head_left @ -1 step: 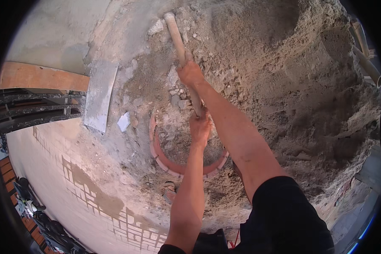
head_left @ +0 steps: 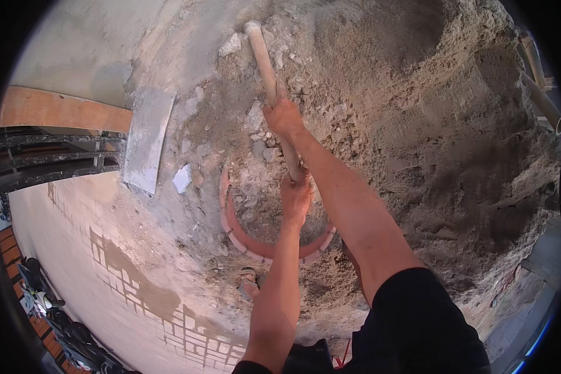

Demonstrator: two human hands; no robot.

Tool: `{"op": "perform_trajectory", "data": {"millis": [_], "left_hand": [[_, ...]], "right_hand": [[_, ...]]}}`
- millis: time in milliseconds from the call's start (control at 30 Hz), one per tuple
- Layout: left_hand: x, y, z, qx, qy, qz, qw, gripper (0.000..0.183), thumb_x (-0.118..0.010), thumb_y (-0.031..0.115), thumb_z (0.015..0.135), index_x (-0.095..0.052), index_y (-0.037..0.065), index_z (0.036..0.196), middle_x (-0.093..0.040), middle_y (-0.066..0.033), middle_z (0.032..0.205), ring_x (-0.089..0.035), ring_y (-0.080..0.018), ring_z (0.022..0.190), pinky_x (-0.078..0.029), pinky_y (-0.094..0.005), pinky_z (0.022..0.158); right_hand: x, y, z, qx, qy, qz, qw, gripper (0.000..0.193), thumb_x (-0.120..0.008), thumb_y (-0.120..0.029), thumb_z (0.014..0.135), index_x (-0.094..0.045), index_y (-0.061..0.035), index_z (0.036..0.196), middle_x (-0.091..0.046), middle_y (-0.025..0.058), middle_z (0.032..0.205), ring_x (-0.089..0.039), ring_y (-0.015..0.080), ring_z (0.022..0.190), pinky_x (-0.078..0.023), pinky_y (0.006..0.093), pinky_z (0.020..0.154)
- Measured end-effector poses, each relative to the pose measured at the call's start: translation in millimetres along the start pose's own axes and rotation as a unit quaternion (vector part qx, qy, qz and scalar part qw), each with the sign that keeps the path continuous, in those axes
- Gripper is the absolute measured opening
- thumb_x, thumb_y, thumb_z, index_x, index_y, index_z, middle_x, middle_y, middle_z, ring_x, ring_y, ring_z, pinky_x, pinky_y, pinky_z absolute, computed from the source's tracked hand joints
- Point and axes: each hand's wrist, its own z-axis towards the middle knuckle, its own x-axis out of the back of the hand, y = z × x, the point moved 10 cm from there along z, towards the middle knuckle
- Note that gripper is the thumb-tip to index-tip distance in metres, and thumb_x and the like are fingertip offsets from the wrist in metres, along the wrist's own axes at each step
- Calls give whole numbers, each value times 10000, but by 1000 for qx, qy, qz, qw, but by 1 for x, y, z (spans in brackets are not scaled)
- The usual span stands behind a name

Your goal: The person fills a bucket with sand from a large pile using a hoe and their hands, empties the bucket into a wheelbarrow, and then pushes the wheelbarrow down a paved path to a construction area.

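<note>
A wooden tool handle (head_left: 263,59) slants over the rubble, its pale rounded end up at the far side. My right hand (head_left: 283,117) is wrapped round its middle. Lower down, my left hand (head_left: 296,193) grips it nearer to me. Beneath the left hand and forearm lies a curved reddish brick rim (head_left: 237,232), partly covered by my arm. Loose grey stones (head_left: 265,151) lie to the left of the handle between my two hands. I cannot make out a tool head.
To the right rises a big heap of damp sand (head_left: 430,149). A grey board (head_left: 148,140) lies at left, by an orange-brown beam (head_left: 65,109) over dark slats. A white chip (head_left: 182,179) sits on the rubble. Pipes (head_left: 545,103) stick out far right; parked motorbikes (head_left: 62,324) stand lower left.
Both hands and the wooden handle have shifted slightly toward me and a little to the right. The grip is the same.
</note>
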Motion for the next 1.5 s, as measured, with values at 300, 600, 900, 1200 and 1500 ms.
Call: {"op": "perform_trajectory", "data": {"millis": [300,600,900,1200,1500], "left_hand": [[95,-134,-169,78,16,37,996,118,-617,118,891,-553,19,894,-481,-8,609,-450,-72,551,-375,-281,502],[151,-178,-281,17,4,367,930,423,-699,276,792,-606,46,1134,-678,-194,801,-669,-391,761,-517,-455,650],[-76,67,-41,-134,-127,182,966,294,-647,191,830,-592,25,1066,-651,-182,773,-664,-318,715,-500,-428,644],[36,-42,-98,43,-76,272,958,212,-610,180,822,-543,-14,875,-562,-95,601,-559,-205,512,-436,-391,507],[176,-119,-266,143,-85,315,934,421,-658,317,800,-592,30,1101,-664,-208,803,-664,-374,757,-510,-483,692]], "right_hand": [[-26,37,-224,-163,-119,93,975,782,-522,-211,903,-64,-31,1511,-642,227,766,-653,357,645,-541,443,585],[-3,26,-369,-160,-132,164,964,830,-559,-147,896,-22,-17,1515,-612,303,1023,-661,398,861,-524,465,751],[188,-111,-76,86,138,-15,987,819,-499,-115,898,21,-63,1529,-608,283,1042,-644,325,699,-509,437,601],[38,37,-121,-126,-10,22,992,849,-521,-167,904,44,-84,1533,-643,211,871,-625,300,619,-521,440,557],[-35,17,-332,-171,-54,122,976,829,-471,-124,916,89,-67,1525,-608,186,814,-581,240,589,-481,391,532]]}}
